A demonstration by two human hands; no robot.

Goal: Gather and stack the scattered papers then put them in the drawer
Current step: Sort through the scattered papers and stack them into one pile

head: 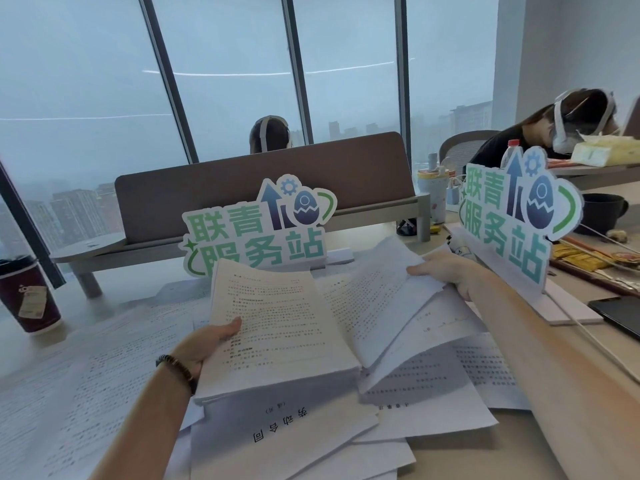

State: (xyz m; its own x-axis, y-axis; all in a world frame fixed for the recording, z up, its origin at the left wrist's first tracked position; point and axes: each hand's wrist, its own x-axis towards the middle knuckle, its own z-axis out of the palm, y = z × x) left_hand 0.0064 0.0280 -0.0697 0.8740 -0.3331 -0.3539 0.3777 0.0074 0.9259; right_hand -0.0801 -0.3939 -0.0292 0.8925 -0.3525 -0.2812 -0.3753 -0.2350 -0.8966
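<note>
The left hand (204,344) grips a thick paper stack (277,327) by its left edge above the bench (554,427). The right hand (446,271) pinches loose sheets (377,296) at their far edge. Scattered papers (86,375) lie around, signs (256,230) close behind.

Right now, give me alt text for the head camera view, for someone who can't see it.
A person's left hand grips a thick stack of printed papers while the right hand holds looser sheets beside it, above more papers scattered on a desk. A dark coffee cup stands far left, and two green standing signs sit behind.
</note>
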